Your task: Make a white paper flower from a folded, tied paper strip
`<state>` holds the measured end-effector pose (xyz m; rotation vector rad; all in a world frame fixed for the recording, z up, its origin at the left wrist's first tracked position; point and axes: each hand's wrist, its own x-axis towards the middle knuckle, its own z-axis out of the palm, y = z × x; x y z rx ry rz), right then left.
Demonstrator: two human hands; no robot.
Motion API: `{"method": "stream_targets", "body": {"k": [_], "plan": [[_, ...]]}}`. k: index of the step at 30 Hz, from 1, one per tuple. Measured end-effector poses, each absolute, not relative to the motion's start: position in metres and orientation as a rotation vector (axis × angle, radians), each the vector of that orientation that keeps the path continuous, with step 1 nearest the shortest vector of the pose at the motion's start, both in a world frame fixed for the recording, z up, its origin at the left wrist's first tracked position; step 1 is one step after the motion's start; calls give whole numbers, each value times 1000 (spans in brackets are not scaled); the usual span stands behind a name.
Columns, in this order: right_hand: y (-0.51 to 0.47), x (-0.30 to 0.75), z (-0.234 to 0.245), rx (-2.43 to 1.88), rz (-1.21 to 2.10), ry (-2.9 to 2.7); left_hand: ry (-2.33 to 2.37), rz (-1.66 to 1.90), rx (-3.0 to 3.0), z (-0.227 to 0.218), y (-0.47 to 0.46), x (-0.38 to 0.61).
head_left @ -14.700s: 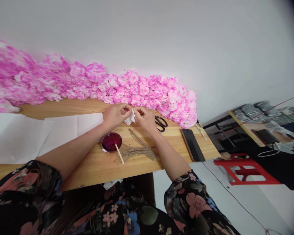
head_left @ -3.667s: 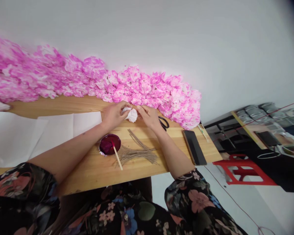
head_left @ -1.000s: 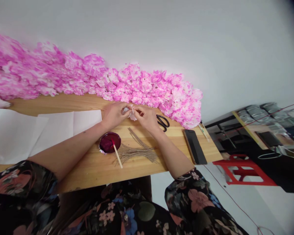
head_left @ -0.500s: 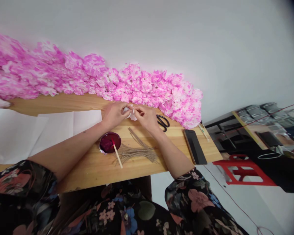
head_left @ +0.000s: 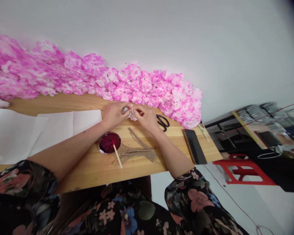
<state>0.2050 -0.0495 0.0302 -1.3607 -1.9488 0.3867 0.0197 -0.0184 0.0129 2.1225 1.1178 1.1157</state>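
A small crumpled piece of white paper (head_left: pixel 133 116) is pinched between my two hands, above the wooden table. My left hand (head_left: pixel 115 114) is closed on its left side, thumb and fingertips together. From the other side my right hand (head_left: pixel 146 118) pinches it too. Fingers cover part of the paper. Below my hands lie thin brown stems (head_left: pixel 139 153). Beside them stands a shallow dish of dark red liquid (head_left: pixel 106 143), with a pale wooden stick (head_left: pixel 118 157) leaning in it. Black-handled scissors (head_left: pixel 163 122) lie just right of my right hand, partly hidden.
Pink and white paper flowers (head_left: pixel 147 85) are heaped along the wall. White paper sheets (head_left: pixel 56 127) cover the table's left part. A phone (head_left: pixel 194 147) and a thin brush (head_left: pixel 204 131) lie at the right end. Beyond the table edge is a red plastic stool (head_left: pixel 245 171).
Both hands stay in the same place with the white paper between them. Only very slight finger movement shows.
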Motion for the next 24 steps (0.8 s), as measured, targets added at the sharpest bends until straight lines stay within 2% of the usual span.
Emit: {"method": "stream_targets", "body": {"k": [13,24], "plan": [[-47,206,32,-1415,491,-1888,1158,1112,2095,14,-18,19],[-48,206,32,-1415,413,-1969,1150,1102,2121,13,-19,19]]}}
